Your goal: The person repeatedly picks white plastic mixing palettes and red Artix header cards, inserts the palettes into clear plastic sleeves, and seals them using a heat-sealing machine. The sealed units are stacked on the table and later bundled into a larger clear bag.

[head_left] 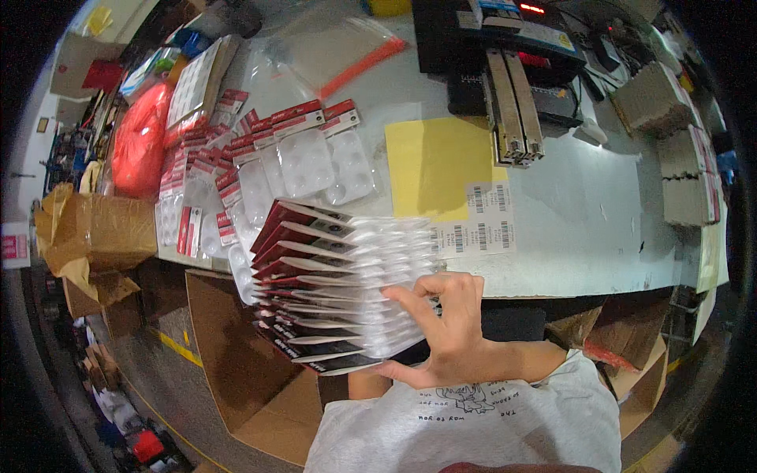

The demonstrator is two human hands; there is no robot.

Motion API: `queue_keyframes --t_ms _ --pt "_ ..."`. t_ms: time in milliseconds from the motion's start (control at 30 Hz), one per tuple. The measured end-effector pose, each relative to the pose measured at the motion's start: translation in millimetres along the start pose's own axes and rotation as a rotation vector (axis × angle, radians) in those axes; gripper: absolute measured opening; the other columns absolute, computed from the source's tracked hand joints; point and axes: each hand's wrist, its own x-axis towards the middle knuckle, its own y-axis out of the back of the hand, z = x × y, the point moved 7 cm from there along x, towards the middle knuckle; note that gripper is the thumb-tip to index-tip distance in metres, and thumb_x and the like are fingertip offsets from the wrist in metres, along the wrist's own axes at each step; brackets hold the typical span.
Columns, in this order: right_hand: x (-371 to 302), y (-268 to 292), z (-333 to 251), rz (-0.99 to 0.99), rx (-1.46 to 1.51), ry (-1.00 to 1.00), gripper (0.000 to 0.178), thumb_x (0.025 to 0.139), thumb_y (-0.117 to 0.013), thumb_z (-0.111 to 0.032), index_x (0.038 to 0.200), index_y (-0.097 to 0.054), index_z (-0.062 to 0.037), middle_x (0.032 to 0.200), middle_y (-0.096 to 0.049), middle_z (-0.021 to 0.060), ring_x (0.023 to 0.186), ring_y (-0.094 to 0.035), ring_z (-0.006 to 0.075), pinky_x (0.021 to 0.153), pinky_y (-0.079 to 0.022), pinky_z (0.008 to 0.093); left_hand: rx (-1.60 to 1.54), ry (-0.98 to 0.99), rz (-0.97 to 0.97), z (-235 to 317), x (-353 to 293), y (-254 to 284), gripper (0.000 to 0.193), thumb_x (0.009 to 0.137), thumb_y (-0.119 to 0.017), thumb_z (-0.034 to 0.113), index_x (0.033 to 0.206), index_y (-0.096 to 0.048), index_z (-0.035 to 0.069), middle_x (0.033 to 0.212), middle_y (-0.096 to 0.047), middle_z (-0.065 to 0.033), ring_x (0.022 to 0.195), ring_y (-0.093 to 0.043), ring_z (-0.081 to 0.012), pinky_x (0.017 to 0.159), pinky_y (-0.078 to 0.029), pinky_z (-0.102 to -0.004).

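Observation:
A thick fanned stack of packaged white plastic paint palettes (371,260) with red and black header cards stands over the table's near edge. My right hand (453,315) is closed on the right side of this stack, its index finger laid across the palettes and its thumb at the bottom. Of my left arm only a bit of forearm shows below the stack. My left hand (368,385) is hidden behind the packs, so its fingers cannot be seen. More packaged palettes (306,162) lie loosely spread on the table beyond the stack.
Barcode label sheets (481,225) and a yellow sheet (430,165) lie mid-table. Behind stands a black machine with metal rails (512,110). Piled packs (686,177) line the right edge. A red bag (142,142) and cardboard boxes (102,236) are at left.

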Motion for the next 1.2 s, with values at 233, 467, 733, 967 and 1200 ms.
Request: queue_keyframes --t_ms 233,467,733,967,1200 --pt "2 3 -4 0.023 0.057 0.028 0.069 0.061 -0.072 -0.049 0.111 -0.055 -0.004 0.12 -0.05 0.0127 0.107 -0.047 0.0283 0.081 -0.027 0.0413 0.052 -0.004 0.029 5 2 7 0.09 0.073 -0.065 0.04 0.142 -0.019 0.004 0.14 -0.033 -0.0128 0.128 -0.035 -0.0264 0.108 -0.028 -0.0403" --pt "3 7 1 0.079 0.279 0.003 0.083 0.067 -0.068 -0.055 0.12 -0.047 0.0045 0.111 -0.052 0.0129 0.098 -0.048 0.028 0.079 -0.029 0.0397 0.109 -0.005 0.05 11 3 13 0.093 0.071 -0.067 0.039 0.142 -0.018 0.003 0.14 -0.034 -0.0132 0.128 -0.035 -0.0265 0.108 -0.028 -0.04" --pt "9 10 9 0.033 0.132 -0.032 0.084 0.072 -0.061 -0.06 0.122 -0.048 0.0055 0.091 -0.049 0.0117 0.082 -0.043 0.0257 0.074 -0.029 0.0392 0.172 -0.005 0.061 16 4 17 0.096 0.069 -0.069 0.038 0.142 -0.018 0.003 0.139 -0.034 -0.0137 0.128 -0.035 -0.0265 0.107 -0.028 -0.0396" --pt "15 12 15 0.119 0.142 -0.007 0.063 0.077 -0.061 -0.052 0.118 -0.055 -0.004 0.108 -0.054 0.0153 0.104 -0.048 0.0306 0.083 -0.035 0.0427 0.186 -0.04 0.069 16 14 17 0.098 0.066 -0.071 0.037 0.142 -0.018 0.002 0.139 -0.034 -0.0141 0.127 -0.036 -0.0265 0.107 -0.028 -0.0393" --pt "115 -55 145 -0.172 0.356 -0.241 0.054 0.088 -0.053 -0.036 0.124 -0.045 0.0036 0.12 -0.053 0.0259 0.107 -0.054 0.0389 0.093 -0.042 0.0406 0.114 -0.123 0.066 10 42 25 0.101 0.064 -0.072 0.036 0.142 -0.017 0.002 0.139 -0.035 -0.0145 0.127 -0.036 -0.0266 0.107 -0.028 -0.039"
